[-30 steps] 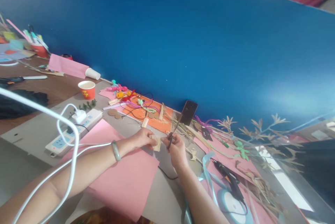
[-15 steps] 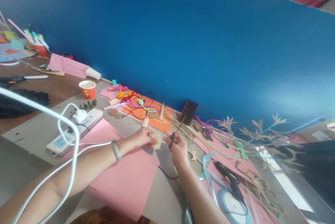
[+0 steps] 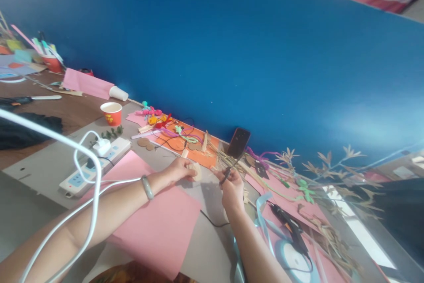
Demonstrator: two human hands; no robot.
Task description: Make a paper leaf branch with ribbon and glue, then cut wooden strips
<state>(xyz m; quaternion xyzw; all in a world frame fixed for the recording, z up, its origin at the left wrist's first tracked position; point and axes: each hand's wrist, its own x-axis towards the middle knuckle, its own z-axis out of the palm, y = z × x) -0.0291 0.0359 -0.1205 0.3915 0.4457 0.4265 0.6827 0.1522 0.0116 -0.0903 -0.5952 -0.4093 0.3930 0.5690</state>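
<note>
My left hand (image 3: 179,171), a bangle on its wrist, pinches a small flat pale beige piece (image 3: 198,171) of material I cannot identify. To its right, my right hand (image 3: 232,190) is closed around a pair of dark scissors (image 3: 226,174). The blades point up and away, off the pale piece. My right thumb and forefinger reach left toward the piece, with a gap between the hands. Whether something small sits in those fingertips I cannot tell. Pink paper (image 3: 159,225) lies under my left forearm.
A power strip (image 3: 96,166) with white cables lies left, near a red paper cup (image 3: 111,114). Behind the hands are orange paper (image 3: 207,158) with craft scraps and a leaning phone (image 3: 238,141). A glue gun (image 3: 291,225), blue ribbon (image 3: 261,212) and dried stems are right.
My right hand has moved slightly right, widening the gap to my left hand. The pale piece has turned and risen a little in my left fingers.
</note>
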